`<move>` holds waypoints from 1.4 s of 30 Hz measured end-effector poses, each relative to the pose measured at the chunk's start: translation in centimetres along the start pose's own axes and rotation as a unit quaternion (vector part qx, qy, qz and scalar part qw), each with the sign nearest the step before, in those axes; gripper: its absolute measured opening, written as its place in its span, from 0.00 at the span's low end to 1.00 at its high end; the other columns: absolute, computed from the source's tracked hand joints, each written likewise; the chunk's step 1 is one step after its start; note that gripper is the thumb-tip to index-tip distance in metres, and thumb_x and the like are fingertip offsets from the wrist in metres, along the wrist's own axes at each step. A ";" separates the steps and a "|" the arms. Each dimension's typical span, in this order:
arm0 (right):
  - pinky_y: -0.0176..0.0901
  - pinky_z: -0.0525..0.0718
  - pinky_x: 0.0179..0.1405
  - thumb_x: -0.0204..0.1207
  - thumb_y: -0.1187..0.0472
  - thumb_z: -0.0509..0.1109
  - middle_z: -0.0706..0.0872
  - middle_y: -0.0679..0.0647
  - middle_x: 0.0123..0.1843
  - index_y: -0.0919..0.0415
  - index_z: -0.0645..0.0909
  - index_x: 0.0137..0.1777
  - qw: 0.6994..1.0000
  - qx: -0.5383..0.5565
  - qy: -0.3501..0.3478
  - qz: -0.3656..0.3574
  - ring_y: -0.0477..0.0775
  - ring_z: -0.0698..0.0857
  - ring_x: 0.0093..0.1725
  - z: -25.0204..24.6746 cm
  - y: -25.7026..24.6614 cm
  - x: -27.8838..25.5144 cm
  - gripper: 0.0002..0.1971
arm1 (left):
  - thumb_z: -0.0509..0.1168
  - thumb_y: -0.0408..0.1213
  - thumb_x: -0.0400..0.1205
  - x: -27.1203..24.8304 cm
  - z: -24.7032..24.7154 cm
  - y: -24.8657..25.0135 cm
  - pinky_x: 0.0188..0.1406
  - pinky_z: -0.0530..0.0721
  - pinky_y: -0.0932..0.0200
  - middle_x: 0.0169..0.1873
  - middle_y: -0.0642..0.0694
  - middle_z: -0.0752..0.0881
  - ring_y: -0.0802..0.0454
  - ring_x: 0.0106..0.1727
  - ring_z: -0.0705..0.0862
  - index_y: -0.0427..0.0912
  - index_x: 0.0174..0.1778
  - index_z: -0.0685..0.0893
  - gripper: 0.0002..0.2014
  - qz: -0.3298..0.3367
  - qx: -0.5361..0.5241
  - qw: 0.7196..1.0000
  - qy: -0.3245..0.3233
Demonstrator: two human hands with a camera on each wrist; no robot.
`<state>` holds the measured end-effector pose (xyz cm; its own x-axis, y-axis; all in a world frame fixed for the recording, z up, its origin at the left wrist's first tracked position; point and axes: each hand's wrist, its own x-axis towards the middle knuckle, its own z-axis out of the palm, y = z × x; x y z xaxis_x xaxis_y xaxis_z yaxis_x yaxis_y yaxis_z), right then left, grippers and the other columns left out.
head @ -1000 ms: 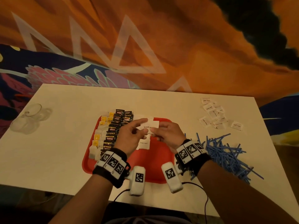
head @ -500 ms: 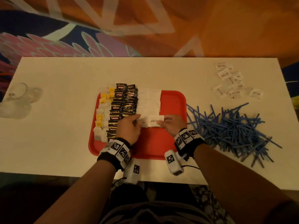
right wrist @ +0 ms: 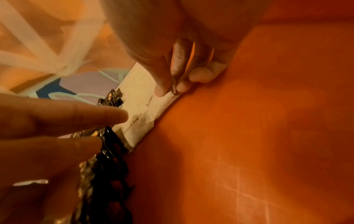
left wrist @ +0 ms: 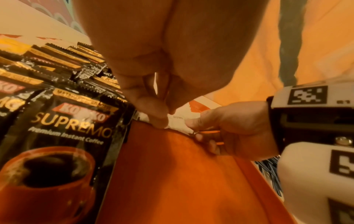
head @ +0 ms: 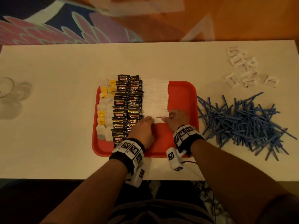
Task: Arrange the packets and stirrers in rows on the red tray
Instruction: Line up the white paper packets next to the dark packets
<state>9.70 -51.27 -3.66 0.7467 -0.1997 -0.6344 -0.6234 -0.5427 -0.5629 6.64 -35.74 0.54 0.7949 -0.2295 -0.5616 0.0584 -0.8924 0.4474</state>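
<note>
A: What do you have on the head view?

B: I see the red tray (head: 182, 94) at the middle of the tabletop (head: 64, 94). Both hands are over it, meeting at a white brown-sugar packet (head: 159, 119) that lies flat at the near end of the white packet row (head: 156, 97).

A: How are the hands set?

B: My left hand (head: 142, 130) comes in from seven o'clock; in the left wrist view its fingertips (left wrist: 159, 121) pinch the packet's left edge. My right hand (head: 175, 120) comes in from five o'clock, fingers curled, pinching the packet's right end against the tray floor, as the right wrist view shows.

A: And the other rows?

B: At nine o'clock of the white row stand two columns of black coffee sachets (head: 127, 107), overlapping like shingles. Further toward nine o'clock sit the tea bags (head: 105, 110), yellow tags showing. The tray's three o'clock side is bare red.

A: Off the tray?

B: The blue stirrers (head: 242, 123) lie in a loose heap at three o'clock on the tabletop. A cluster of small white packets (head: 242, 70) sits at two o'clock. Some clear plastic item (head: 11, 97) at nine o'clock; I cannot tell what it is.
</note>
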 end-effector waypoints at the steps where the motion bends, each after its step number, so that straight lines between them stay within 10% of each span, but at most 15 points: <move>1: 0.37 0.77 0.48 0.74 0.54 0.78 0.87 0.52 0.57 0.59 0.82 0.60 1.000 0.003 0.010 0.000 0.50 0.83 0.53 0.1 0.0 0.0 0.17 | 0.61 0.26 0.80 0.1 0.0 0.0 0.83 0.64 0.50 0.83 0.44 0.68 0.46 0.83 0.66 0.41 0.80 0.72 0.29 -0.002 0.005 1.000 -0.007; 9: 0.33 0.71 0.30 0.71 0.56 0.80 0.84 0.49 0.45 0.55 0.77 0.53 0.999 0.003 0.022 -0.028 0.47 0.82 0.41 0.4 0.9 -0.3 0.16 | 0.62 0.26 0.80 0.0 -0.2 0.2 0.78 0.68 0.50 0.80 0.46 0.70 0.45 0.79 0.69 0.42 0.78 0.74 0.28 -0.011 0.032 0.999 -0.028; 19: 0.48 0.81 0.50 0.76 0.65 0.70 0.77 0.48 0.50 0.50 0.79 0.53 0.948 -0.189 -0.007 -0.256 0.52 0.79 0.52 1.2 1.4 -1.3 0.10 | 0.61 0.22 0.77 -0.7 0.1 -0.1 0.65 0.78 0.52 0.66 0.46 0.82 0.43 0.66 0.80 0.40 0.65 0.84 0.21 0.029 -0.023 0.999 0.035; 31: 0.49 0.83 0.57 0.75 0.63 0.74 0.78 0.45 0.52 0.45 0.79 0.60 0.965 -0.151 0.000 -0.214 0.51 0.81 0.55 0.3 1.7 -1.5 0.17 | 0.62 0.26 0.83 -0.9 -0.7 -1.4 0.70 0.77 0.60 0.63 0.46 0.87 0.49 0.65 0.83 0.45 0.64 0.88 0.17 0.049 -0.108 0.983 0.136; 42: 0.47 0.84 0.45 0.80 0.59 0.65 0.85 0.48 0.48 0.47 0.72 0.66 0.989 -0.028 0.087 -0.115 0.49 0.84 0.43 -8.0 6.0 -5.5 0.16 | 0.63 0.36 0.85 2.8 -1.5 6.5 0.41 0.85 0.56 0.44 0.54 0.86 0.51 0.38 0.86 0.48 0.59 0.86 0.10 0.094 -0.099 0.986 0.092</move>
<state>3.71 -59.91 0.70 0.8994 -0.2006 -0.3884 -0.4214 -0.6341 -0.6484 10.12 -41.58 2.91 0.8978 -0.2939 -0.3281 0.0015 -0.7429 0.6694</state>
